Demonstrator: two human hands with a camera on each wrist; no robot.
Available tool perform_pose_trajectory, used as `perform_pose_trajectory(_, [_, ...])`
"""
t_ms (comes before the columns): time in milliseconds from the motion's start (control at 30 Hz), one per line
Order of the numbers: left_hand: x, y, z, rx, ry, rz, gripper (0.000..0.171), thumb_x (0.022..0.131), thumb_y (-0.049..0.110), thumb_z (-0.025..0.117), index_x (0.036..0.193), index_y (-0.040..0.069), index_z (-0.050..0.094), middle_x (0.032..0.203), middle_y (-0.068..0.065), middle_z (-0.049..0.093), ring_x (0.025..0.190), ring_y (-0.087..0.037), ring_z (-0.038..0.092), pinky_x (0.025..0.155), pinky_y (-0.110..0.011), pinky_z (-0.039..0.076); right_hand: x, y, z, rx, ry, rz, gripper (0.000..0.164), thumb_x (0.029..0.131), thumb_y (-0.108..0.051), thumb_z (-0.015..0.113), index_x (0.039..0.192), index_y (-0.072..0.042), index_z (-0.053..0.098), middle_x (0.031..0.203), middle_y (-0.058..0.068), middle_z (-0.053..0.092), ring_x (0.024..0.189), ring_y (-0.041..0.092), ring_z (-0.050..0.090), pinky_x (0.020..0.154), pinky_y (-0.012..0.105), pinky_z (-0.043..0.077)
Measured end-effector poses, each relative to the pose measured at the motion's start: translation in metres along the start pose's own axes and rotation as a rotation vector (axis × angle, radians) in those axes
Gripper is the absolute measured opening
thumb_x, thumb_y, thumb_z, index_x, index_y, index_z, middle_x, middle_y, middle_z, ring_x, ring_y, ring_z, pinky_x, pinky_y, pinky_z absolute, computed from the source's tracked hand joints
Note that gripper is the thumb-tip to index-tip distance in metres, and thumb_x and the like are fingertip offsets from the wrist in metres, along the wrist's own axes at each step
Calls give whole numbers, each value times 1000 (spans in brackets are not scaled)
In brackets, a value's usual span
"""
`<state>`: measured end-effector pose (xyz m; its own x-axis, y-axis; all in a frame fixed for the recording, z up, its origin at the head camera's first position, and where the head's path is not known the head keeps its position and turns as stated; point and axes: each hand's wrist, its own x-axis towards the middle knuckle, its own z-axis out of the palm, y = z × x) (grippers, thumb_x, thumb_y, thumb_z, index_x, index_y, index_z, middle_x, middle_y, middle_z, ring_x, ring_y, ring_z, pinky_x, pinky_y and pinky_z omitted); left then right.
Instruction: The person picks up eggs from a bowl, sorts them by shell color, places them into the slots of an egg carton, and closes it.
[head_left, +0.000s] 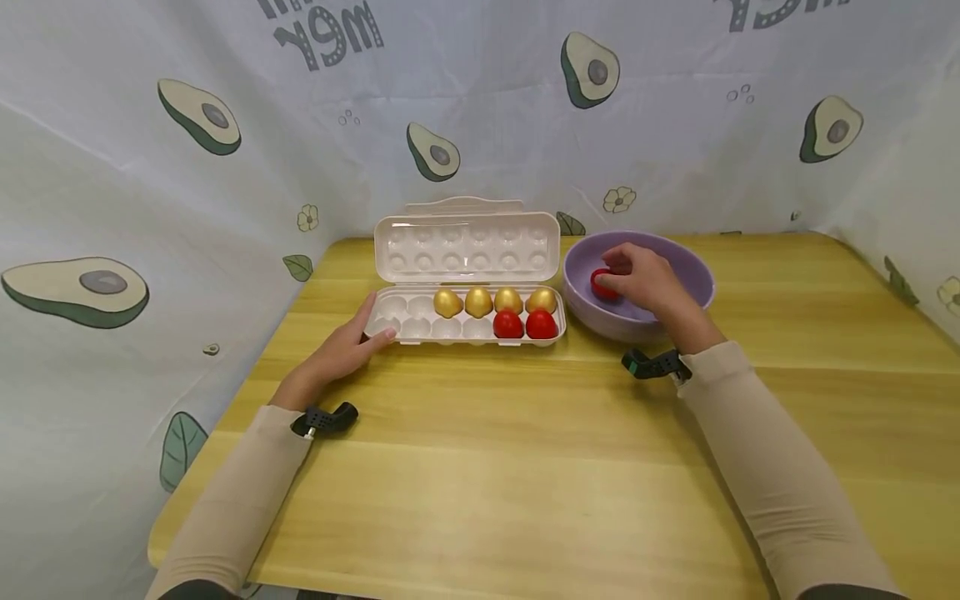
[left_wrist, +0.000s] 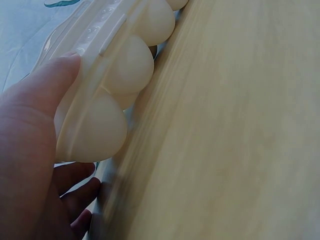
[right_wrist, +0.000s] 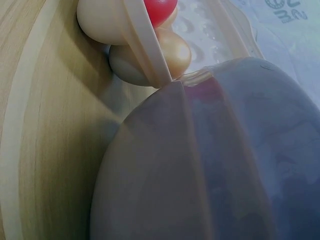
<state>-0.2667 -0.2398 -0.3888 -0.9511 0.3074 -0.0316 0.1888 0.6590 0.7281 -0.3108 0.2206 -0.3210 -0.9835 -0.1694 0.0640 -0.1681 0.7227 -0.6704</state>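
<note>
A pale egg carton (head_left: 435, 341) lies with its lid (head_left: 467, 242) raised behind it. Several gold eggs (head_left: 478, 302) fill part of its back row, and two red eggs (head_left: 507, 325) sit at the right end of the front row. My left hand (head_left: 341, 348) holds the carton's left end; the left wrist view shows the thumb on its rim and fingers (left_wrist: 75, 177) bent by the end cup. Inside the purple bowl (head_left: 693, 271), my right hand (head_left: 647, 279) pinches a red egg (head_left: 603, 286). From the right wrist, the bowl's wall (right_wrist: 150, 170) hides that hand.
The bowl stands close against the carton's right end. Both are near the back edge of the wooden table (head_left: 510, 467). A curtain printed with avocados (head_left: 592, 71) hangs behind and to the left.
</note>
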Motion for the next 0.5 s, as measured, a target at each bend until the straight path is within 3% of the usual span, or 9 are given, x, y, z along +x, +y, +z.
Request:
perform_pose_trajectory(267, [-13,32,-5,3,-25,0,78,92,44,45,145,21,-8,151,-6,2,135,-24,9,108,-46,12,1,0,0,-19,-43,-19,48,85,-27,63,122,1,49,121,19,52,111,32,48,94,46,38])
perform_pose_trajectory(500, [0,5,-2,6,-13,1,80,87,56,45,142,33,-9,150,4,2,135,-20,9,108,-45,12,3,1,0,-35,-92,-9,47,85,-26,62,122,0,49,122,19,52,111,31,48,94,47,38])
